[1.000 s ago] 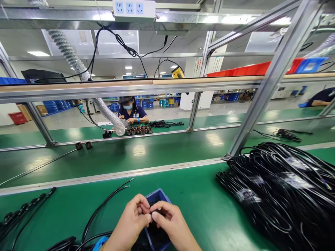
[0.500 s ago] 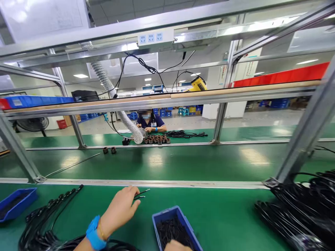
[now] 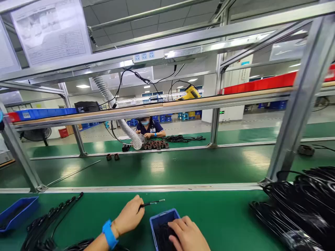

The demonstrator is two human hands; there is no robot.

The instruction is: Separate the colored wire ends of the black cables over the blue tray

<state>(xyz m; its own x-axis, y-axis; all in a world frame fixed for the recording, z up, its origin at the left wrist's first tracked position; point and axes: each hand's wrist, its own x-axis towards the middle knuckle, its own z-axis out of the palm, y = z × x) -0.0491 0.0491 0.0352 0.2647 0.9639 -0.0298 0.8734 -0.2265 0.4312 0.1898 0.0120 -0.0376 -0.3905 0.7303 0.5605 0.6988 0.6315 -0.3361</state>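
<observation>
Between the fingers of my left hand (image 3: 130, 215) is a black cable (image 3: 149, 203), its stripped, light-coloured ends pointing right over the green bench. A blue wristband (image 3: 109, 234) circles that wrist. My right hand (image 3: 188, 233) reaches over a blue bin (image 3: 154, 223) of small black pieces (image 3: 162, 234); its fingers are bent down at the contents. Whether they pinch a piece is hidden. More black cables (image 3: 43, 219) lie bundled to the left of my left arm.
A large pile of coiled black cables (image 3: 293, 212) covers the right side. Another blue bin (image 3: 19, 212) stands far left. Metal frame posts (image 3: 298, 101) rise at both sides. Across the bench a person (image 3: 150, 128) sits behind copper-coloured parts (image 3: 156, 144) and a flexible duct (image 3: 128, 130).
My left hand has moved right with the cable, whose ends now lie closer together. My right hand has come up from the bottom edge over the bin. The view has shifted slightly.
</observation>
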